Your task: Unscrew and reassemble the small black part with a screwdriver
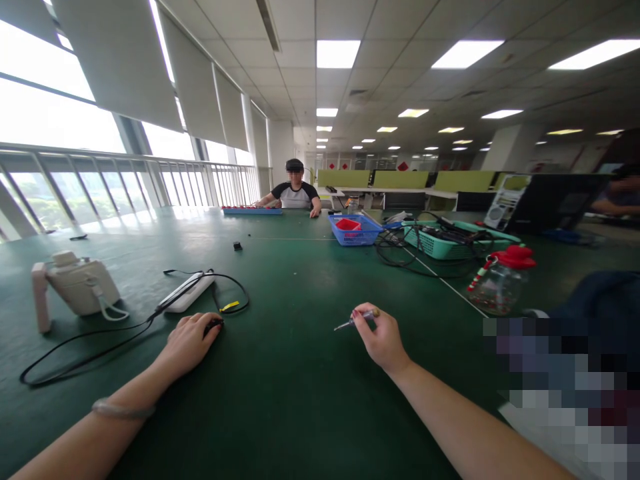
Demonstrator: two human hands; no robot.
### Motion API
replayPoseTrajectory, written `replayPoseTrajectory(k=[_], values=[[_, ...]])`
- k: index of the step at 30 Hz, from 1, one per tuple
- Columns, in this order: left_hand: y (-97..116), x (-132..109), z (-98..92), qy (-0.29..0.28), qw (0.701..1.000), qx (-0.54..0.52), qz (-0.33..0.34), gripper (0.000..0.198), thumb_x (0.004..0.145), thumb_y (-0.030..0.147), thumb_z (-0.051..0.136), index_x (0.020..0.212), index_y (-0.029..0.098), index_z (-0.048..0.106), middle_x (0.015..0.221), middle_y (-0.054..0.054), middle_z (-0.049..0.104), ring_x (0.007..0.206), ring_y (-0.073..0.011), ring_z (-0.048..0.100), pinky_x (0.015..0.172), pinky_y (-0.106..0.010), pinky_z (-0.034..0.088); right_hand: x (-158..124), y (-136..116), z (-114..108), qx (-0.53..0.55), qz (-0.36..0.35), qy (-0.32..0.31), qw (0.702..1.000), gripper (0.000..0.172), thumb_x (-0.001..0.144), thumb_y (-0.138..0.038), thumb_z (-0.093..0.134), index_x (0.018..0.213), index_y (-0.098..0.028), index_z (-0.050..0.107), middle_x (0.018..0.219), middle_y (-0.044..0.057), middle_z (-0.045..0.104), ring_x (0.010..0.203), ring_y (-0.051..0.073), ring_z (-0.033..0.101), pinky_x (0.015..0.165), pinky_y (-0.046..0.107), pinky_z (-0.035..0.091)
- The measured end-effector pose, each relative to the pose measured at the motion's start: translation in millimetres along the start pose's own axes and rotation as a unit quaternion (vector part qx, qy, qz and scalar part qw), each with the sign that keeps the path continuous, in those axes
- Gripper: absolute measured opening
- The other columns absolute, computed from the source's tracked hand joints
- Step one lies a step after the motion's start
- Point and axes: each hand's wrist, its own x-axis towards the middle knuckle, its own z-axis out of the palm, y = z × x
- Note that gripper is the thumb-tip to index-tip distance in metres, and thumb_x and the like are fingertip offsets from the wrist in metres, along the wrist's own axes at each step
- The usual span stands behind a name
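My right hand (pixel 383 337) is closed in a pinch round a small screwdriver (pixel 356 320), its metal tip pointing left a little above the green table (pixel 300 373). My left hand (pixel 189 341) rests on the table with its fingers curled over a small black object (pixel 214 325) that joins a black cable (pixel 90 350). A clear bangle sits on my left wrist. Just beyond the left hand lies a white power strip (pixel 187 292) with a yellow tag beside it.
A white boxy device (pixel 75 283) stands at the left. At the right are a clear jar with a red lid (pixel 500 280), a teal basket of cables (pixel 443 241) and a blue basket (pixel 355 230). Another person (pixel 295 190) sits at the far end.
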Motion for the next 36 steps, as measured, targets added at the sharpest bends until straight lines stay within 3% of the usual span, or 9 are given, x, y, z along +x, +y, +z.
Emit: replayPoseTrajectory(k=[9, 30, 36], values=[[-0.9, 2.1, 1.0, -0.013, 1.000, 0.019, 0.005, 0.045, 0.088, 0.045, 0.034, 0.121, 0.025, 0.057, 0.120, -0.010, 0.059, 0.117, -0.0311, 0.049, 0.097, -0.044, 0.039, -0.8, 0.8, -0.1, -0.013, -0.006, -0.028, 1.000, 0.024, 0.092, -0.036, 0.047, 0.076, -0.023, 0.060, 0.072, 0.002, 0.061, 0.068, 0.019, 0.058, 0.069, 0.033, 0.049], [-15.3, 6.7, 1.0, -0.009, 0.999, 0.011, 0.030, 0.044, 0.085, 0.051, 0.043, 0.115, 0.024, 0.059, 0.119, -0.009, 0.062, 0.116, -0.0319, 0.051, 0.100, -0.046, 0.038, -1.5, -4.0, 0.4, -0.044, -0.021, -0.047, 0.998, 0.025, 0.091, -0.036, 0.047, 0.074, -0.022, 0.060, 0.072, 0.002, 0.064, 0.071, 0.019, 0.059, 0.071, 0.032, 0.046], [-9.8, 3.3, -2.8, 0.003, 1.000, 0.013, 0.021, 0.043, 0.083, 0.051, 0.045, 0.112, 0.024, 0.060, 0.116, -0.009, 0.064, 0.116, -0.0324, 0.052, 0.096, -0.045, 0.041, -1.5, -3.6, 0.3, -0.048, -0.019, -0.051, 0.997, 0.027, 0.093, -0.036, 0.045, 0.074, -0.022, 0.059, 0.072, 0.003, 0.063, 0.071, 0.019, 0.058, 0.071, 0.033, 0.046]])
